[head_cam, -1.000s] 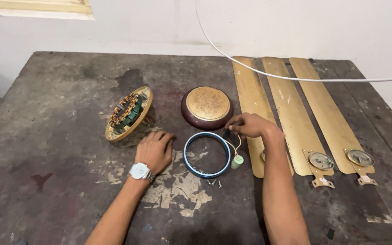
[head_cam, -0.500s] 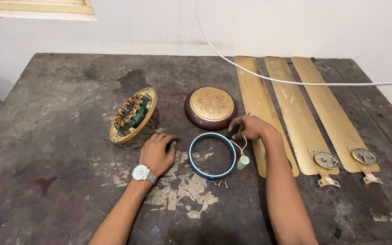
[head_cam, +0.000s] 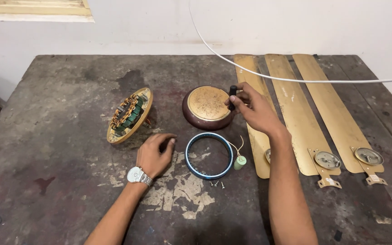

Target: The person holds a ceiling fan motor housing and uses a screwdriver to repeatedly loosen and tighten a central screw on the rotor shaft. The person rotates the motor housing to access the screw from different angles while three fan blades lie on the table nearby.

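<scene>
My right hand (head_cam: 254,109) is raised over the table and grips a small black cylinder (head_cam: 233,93) upright at the right rim of a round maroon and gold fan cover (head_cam: 206,107). My left hand (head_cam: 156,154), with a wristwatch, rests on the table with its fingers curled and nothing in it, just left of a blue metal ring (head_cam: 209,155). A small green capacitor (head_cam: 239,162) with thin wires lies right of the ring. A fan motor stator (head_cam: 129,115) with copper windings leans tilted to the left.
Three gold fan blades (head_cam: 295,113) lie side by side on the right of the worn dark table (head_cam: 60,190). A few small screws (head_cam: 217,183) lie below the ring. A white cable (head_cam: 295,80) hangs across the blades. A white wall stands behind.
My right hand has lifted from beside the ring up to the fan cover's rim and now holds the black cylinder. My left hand has stayed put.
</scene>
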